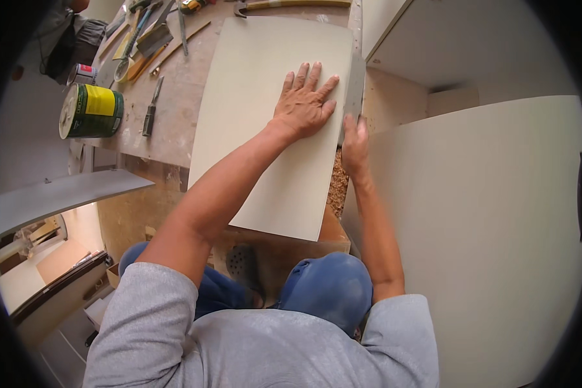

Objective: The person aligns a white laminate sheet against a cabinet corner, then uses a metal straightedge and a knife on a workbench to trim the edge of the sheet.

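Note:
A pale cream board [271, 174] lies on the worn workbench [174, 136], its near end jutting past the bench edge. My left hand [306, 103] rests flat on top of it, fingers spread. Along the board's right edge runs a long grey bar [354, 90], whose exact kind I cannot make out. My right hand [355, 145], slightly blurred, is closed around the bar's near end, thumb on top.
Left of the board are a chisel [150, 110], a green can with a yellow label [97, 110], a tape roll [123, 70] and a handsaw [154, 40]. A claw hammer [297, 4] lies beyond. Large panels [478, 213] stand at right; wood shavings [337, 181] lie below.

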The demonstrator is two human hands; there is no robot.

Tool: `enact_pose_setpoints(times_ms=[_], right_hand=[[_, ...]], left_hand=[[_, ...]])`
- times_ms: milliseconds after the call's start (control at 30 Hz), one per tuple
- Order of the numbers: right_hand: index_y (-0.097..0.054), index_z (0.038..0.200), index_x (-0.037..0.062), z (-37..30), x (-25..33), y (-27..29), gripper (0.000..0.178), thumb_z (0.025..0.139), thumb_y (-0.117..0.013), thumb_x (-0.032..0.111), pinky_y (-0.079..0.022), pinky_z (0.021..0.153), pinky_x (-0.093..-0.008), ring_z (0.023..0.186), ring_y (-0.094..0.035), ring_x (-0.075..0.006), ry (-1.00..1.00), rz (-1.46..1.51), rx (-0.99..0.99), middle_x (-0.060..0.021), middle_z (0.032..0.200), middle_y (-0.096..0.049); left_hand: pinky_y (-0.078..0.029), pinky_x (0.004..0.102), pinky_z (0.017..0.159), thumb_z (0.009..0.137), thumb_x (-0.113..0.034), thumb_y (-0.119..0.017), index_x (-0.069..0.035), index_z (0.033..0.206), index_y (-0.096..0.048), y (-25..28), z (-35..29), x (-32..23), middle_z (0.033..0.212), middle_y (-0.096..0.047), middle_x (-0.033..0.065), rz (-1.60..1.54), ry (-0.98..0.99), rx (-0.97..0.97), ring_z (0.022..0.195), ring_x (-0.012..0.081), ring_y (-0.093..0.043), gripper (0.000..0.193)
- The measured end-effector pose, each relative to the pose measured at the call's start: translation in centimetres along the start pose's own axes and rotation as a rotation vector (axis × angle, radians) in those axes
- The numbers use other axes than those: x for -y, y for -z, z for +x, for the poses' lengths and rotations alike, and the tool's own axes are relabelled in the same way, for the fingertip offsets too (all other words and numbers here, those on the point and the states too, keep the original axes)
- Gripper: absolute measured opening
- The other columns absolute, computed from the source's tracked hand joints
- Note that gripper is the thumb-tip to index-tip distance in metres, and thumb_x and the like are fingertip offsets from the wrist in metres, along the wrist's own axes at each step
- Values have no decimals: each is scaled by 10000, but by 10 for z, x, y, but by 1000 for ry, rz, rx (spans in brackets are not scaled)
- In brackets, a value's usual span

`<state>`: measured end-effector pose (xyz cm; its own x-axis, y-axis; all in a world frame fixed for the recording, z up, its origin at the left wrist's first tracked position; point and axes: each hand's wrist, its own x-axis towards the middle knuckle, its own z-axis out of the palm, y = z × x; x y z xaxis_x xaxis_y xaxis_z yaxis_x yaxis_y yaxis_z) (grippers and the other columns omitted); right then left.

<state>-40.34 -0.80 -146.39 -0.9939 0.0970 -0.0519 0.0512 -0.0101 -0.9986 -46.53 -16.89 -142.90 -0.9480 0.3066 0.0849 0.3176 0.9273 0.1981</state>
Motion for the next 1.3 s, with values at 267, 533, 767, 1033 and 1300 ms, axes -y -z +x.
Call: enact_pose_setpoints(times_ms=[267,533,767,1033,1300], right_hand=[[-535,1219,-32,-92,6,8,425,1095,-480,371,-469,894,-335,962,-560,-174,-27,-18,16,-109,1063,-627],[-589,1201,-65,96,14,-5,448,1079,-507,358,-516,847,-360,931,-633,-201,24,-143,-39,-120,1046,-684],[-584,1204,-89,129,15,-14,417,1071,-516,301,-535,825,-329,934,-644,-196,-23,244,24,-122,1065,-686],[-556,1225,-65,-27,-7,3,437,1082,-511,346,-498,854,-356,936,-601,-198,-37,125,-24,-132,1046,-660],[-531,1167,-33,-142,-3,8,391,1091,-489,348,-479,872,-361,941,-571,-190,-53,99,19,-136,1035,-637]], left_hand=[[-67,503,1284,1043,-528,-353,-325,1622,-323,-3,1,-1,1710,-198,145,19,-21,-37,1588,348,-128,614],[-63,506,1286,1041,-494,-349,-295,1623,-327,1,-3,2,1713,-184,149,-4,-9,19,1588,360,-125,616],[-87,519,1275,1036,-516,-378,-317,1618,-336,-1,-4,3,1705,-209,156,3,-16,-27,1581,361,-153,617],[-89,517,1279,1033,-516,-379,-309,1614,-348,-3,0,-1,1702,-219,155,15,-30,-41,1583,358,-151,617],[-88,503,1284,1035,-522,-368,-315,1609,-354,-5,2,-2,1696,-234,158,22,-30,-57,1583,354,-152,610]])
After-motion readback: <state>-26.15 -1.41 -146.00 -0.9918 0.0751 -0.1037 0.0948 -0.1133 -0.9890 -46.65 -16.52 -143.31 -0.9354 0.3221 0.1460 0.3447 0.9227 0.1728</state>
